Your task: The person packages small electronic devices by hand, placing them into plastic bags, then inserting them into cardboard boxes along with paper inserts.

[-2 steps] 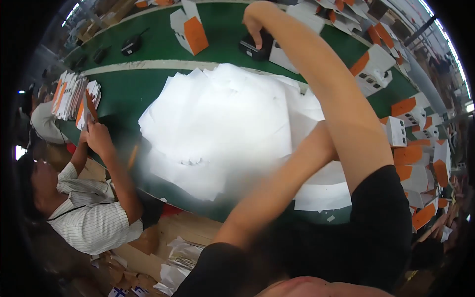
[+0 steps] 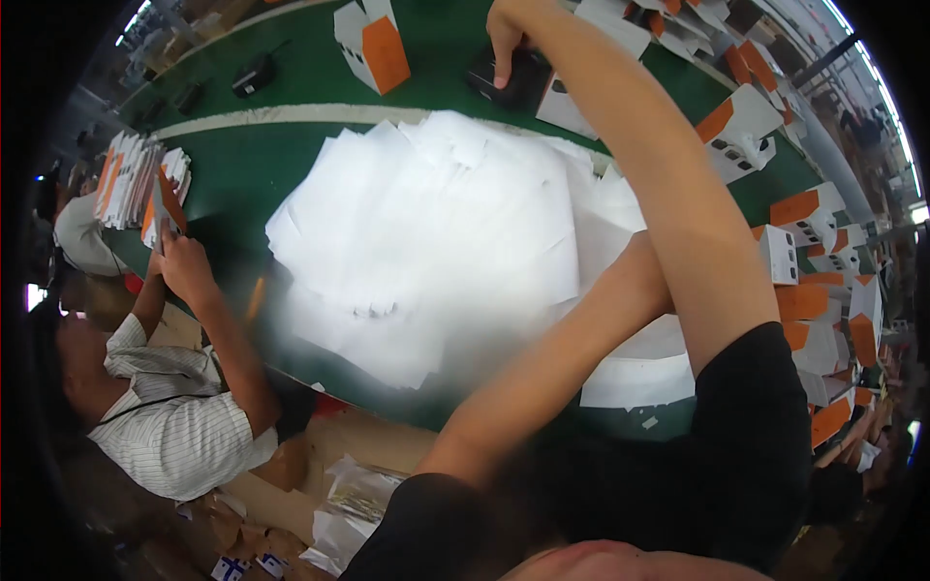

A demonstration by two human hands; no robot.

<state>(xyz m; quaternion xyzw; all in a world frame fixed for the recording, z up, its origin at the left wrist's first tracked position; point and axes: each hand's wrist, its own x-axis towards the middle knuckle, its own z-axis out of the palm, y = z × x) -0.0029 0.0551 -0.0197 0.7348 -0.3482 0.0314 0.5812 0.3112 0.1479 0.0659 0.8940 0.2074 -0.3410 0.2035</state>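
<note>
My right hand [image 2: 513, 34] reaches to the far side of the green table, its thumb pressed on a black boxy device [image 2: 513, 82] and its other fingers partly hidden beyond. A white box [image 2: 567, 108] stands just right of that device. My left hand [image 2: 647, 274] shows only near the wrist; its fingers lie hidden behind my right forearm. Below it, white paper sheets [image 2: 639, 381] rest near the table's front edge. A wide, spread pile of white paper sheets [image 2: 446, 223] covers the middle of the table.
Orange-and-white cartons [image 2: 373, 48] stand at the back and along the right [image 2: 741, 134]. Other black devices [image 2: 255, 76] lie back left. At left, a co-worker's hands [image 2: 184, 261] hold an orange-and-white carton [image 2: 163, 205] beside a stack of flat cartons [image 2: 131, 179].
The whole view has shifted slightly. My right hand stays at the black device, and my left arm keeps nearly the same place under my right forearm.
</note>
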